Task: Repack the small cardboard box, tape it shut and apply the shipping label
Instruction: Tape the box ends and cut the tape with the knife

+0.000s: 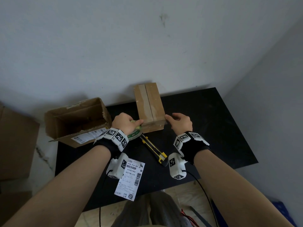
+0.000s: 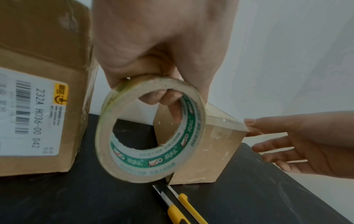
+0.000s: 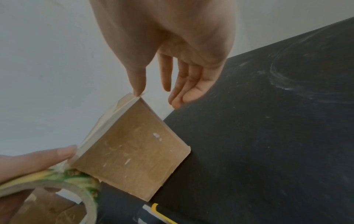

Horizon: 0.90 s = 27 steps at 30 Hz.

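Black table top (image 1: pixel 205 122) against the wall carries a closed small cardboard box (image 1: pixel 150 107) at the back and a bigger open carton (image 1: pixel 77 122) at its left edge. Yellow utility knife (image 1: pixel 154 149) lies just in front of the small box; shipping label (image 1: pixel 130 177) lies at the near edge.

Knife (image 1: pixel 154 149) before box (image 1: pixel 150 105)

shipping label (image 1: pixel 129 179) top-left corner hidden behind wrist camera (image 1: pixel 117 167); fine print unreadable | utility knife (image 1: pixel 154 149) handle end hidden
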Available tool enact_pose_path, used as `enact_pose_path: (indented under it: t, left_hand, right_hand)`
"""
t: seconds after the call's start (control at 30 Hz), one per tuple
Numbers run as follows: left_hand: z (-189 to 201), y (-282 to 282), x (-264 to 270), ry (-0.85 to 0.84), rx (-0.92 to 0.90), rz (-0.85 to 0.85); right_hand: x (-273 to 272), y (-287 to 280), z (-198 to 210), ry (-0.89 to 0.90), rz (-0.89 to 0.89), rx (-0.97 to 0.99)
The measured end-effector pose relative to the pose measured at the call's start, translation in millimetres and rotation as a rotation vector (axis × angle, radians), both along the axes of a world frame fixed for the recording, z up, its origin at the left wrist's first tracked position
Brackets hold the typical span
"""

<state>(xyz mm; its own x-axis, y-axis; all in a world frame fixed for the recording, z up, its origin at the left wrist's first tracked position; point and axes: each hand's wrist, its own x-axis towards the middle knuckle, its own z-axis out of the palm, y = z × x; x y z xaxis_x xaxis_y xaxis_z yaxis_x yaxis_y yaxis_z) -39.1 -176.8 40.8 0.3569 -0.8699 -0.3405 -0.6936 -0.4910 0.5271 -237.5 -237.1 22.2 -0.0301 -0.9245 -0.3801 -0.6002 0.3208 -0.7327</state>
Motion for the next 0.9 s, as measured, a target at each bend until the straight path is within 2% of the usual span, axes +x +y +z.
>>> enact_pose_path:
  t: [0.1, 0.17, 0.23, 0.3, 0.37, 0.43, 0.5, 0.63, 0.77, 0.9]
  left_hand:
    - [-1, 1, 2, -0.015, 0.007, 0.008]
    - [-3, 1, 4, -0.013, 0.005, 0.011]
    - [-4, 1, 5, 0.006, -0.004, 0.008]
    - [-4, 3, 5, 0.032, -0.012, 0.000]
    - [-4, 4, 8, 0.082, -0.011, 0.021]
    - [-5, 6, 16, 0.186, -0.009, 0.089]
    - [-5, 10, 24, 0.285, -0.030, 0.081]
    - [-4, 15, 31, 0.336, -0.073, -0.031]
    - [-6, 15, 33, 0.270, -0.093, -0.089]
    - [-9, 11, 34, 0.109, -0.013, -0.143]
  right_hand:
    - [-2, 2, 5, 0.006, -0.006, -0.050]
    - [1, 8, 12, 0.058, 0.075, -0.198]
    - [12, 18, 17, 0.110, 0.280, -0.426]
    - [24, 28, 16, 0.212, 0.615, -0.575]
    - [32, 33, 12, 0.366, 0.900, -0.586]
    - [34, 35, 8, 0.483, 1.019, -0.575]
    - [32, 35, 6, 0.541, 1.029, -0.594]
    - [33, 36, 6, 0.614, 1.043, -0.567]
    - [34, 36, 5, 0.627, 1.032, -0.535]
    - [37, 37, 5, 0.627, 1.036, -0.535]
